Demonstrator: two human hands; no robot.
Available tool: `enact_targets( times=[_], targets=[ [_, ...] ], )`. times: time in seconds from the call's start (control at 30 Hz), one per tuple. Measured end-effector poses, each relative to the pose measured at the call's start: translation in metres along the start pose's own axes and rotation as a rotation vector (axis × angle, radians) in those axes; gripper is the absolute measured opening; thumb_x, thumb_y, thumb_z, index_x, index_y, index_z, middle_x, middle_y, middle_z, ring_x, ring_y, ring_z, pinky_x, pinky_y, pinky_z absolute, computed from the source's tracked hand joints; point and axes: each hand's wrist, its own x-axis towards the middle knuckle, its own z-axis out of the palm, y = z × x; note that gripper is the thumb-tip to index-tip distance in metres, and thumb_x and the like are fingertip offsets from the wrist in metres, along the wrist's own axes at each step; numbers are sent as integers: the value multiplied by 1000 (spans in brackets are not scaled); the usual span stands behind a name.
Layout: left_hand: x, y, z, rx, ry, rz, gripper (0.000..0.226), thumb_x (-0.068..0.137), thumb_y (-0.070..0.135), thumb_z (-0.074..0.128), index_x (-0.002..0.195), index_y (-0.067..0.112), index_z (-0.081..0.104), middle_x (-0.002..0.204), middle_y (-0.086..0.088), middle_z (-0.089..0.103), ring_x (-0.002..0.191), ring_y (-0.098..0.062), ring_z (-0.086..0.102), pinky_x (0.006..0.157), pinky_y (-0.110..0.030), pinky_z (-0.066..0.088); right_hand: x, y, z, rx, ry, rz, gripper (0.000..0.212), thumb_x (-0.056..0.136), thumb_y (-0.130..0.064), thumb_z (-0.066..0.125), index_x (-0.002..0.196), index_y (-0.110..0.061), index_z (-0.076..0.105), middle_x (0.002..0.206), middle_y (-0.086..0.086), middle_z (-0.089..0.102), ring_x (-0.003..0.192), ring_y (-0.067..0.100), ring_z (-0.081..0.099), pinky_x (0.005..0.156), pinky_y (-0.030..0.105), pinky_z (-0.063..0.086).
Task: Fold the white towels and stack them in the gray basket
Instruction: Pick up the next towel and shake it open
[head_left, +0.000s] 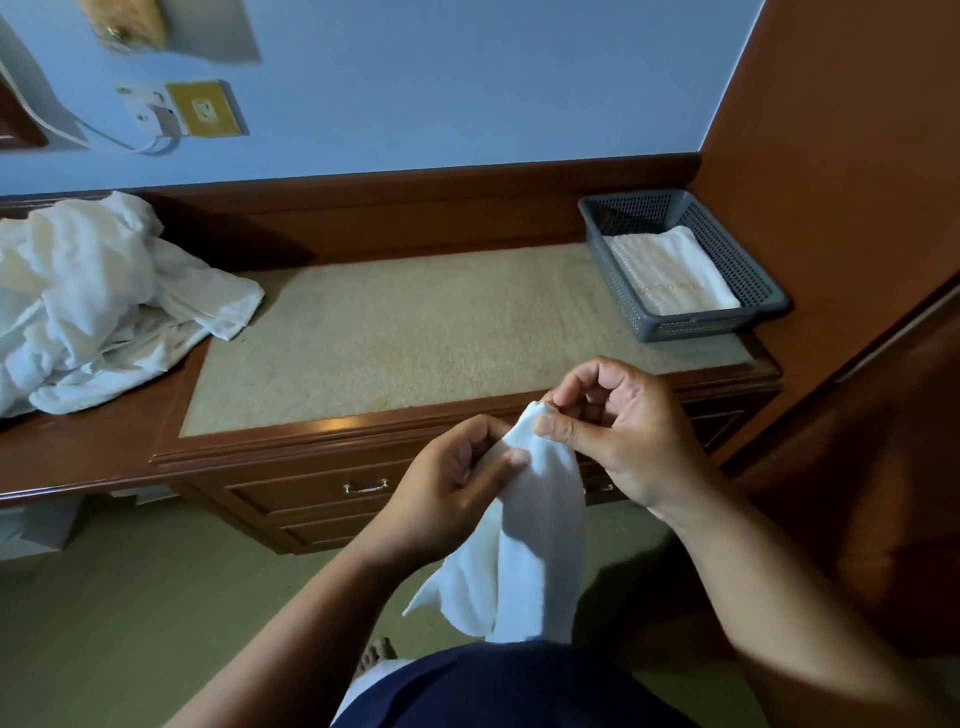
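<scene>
While one folded towel (670, 270) already lies flat in the gray basket (727, 325) at the desk's (389, 332) right rear corner, most of the job looks open. A crumpled pile of white towels (88, 301) sits at the desk's left end, unfolded. Current piece is a small white towel (535, 519), held in the air just off the desk's front edge and hanging limp toward the person's lap, not yet spread or creased. Left hand (457, 483) grips its upper part, fingers curled round the cloth with the thumb on top. Right hand (623, 431) pinches the top corner between thumb and forefinger, other fingers loosely bent. My read is they're finding corners, so fold not started.

Materials: the towels are soft, matte and floppy, and the folded one shows ribbed bands and a faint yellowish stitched line. The basket is rectangular perforated plastic with low walls. The desk is glossy red-brown wood with a beige speckled inset; stone or fabric, can't tell.
</scene>
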Motion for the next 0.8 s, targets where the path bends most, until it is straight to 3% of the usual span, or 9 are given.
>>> enact_targets(
  times=[0.1,0.23,0.3,0.37,0.43,0.5,0.6,0.7,0.8],
  targets=[
    [-2,10,2,117,57,48,7,96,35,65,90,30,65,78,6,65,72,-10,60,64,-37,50,-7,4,-2,74,40,20,23,73,-2,81,83,-10,63,77,-3,69,74,8,63,69,18,53],
    [-9,23,5,186,137,74,7,95,30,68,90,25,68,77,5,67,68,-15,61,60,-37,50,-15,16,1,42,46,25,22,77,0,78,86,-12,61,79,-6,69,75,5,63,73,16,51],
    [-12,27,3,272,203,87,9,93,25,71,86,27,67,71,12,64,60,-2,55,54,-22,44,-17,22,4,-143,118,8,24,78,-3,82,85,-16,62,81,-2,69,74,7,63,73,17,51],
    [-14,28,-3,318,296,36,14,91,22,73,82,27,64,65,17,60,55,1,51,52,-12,36,-21,20,8,-300,171,0,23,78,-10,84,82,-18,63,76,0,66,67,11,60,66,19,50],
    [-15,26,-11,271,387,-28,15,90,21,74,84,25,61,64,10,62,52,-1,51,52,-18,40,-29,15,16,-380,58,24,20,80,-20,84,80,-21,64,74,2,67,68,17,62,65,26,51],
    [-16,27,-16,123,441,-61,19,90,20,72,92,29,56,69,-4,66,55,-21,61,50,-40,49,-40,13,29,-349,-109,68,20,80,-25,85,86,-25,65,80,-2,69,73,14,66,69,31,57],
    [-20,41,-18,9,453,-72,37,94,8,64,110,40,53,78,-20,67,69,-46,65,58,-55,58,-44,17,50,-389,-185,99,48,68,-54,86,102,-35,59,99,-9,67,91,9,67,78,38,59],
    [-21,52,-17,-12,416,-88,27,95,3,61,102,28,70,74,-18,67,68,-40,67,62,-47,63,-41,14,64,-618,-172,170,62,60,-69,80,106,-39,53,106,-19,58,93,-2,59,76,30,55],
    [-20,56,-16,17,401,-129,23,93,5,63,89,25,75,72,-9,73,69,-29,74,68,-53,63,-41,13,69,-627,-117,25,33,79,-49,73,101,-31,57,95,-15,61,87,1,59,71,27,50]
  ],
)
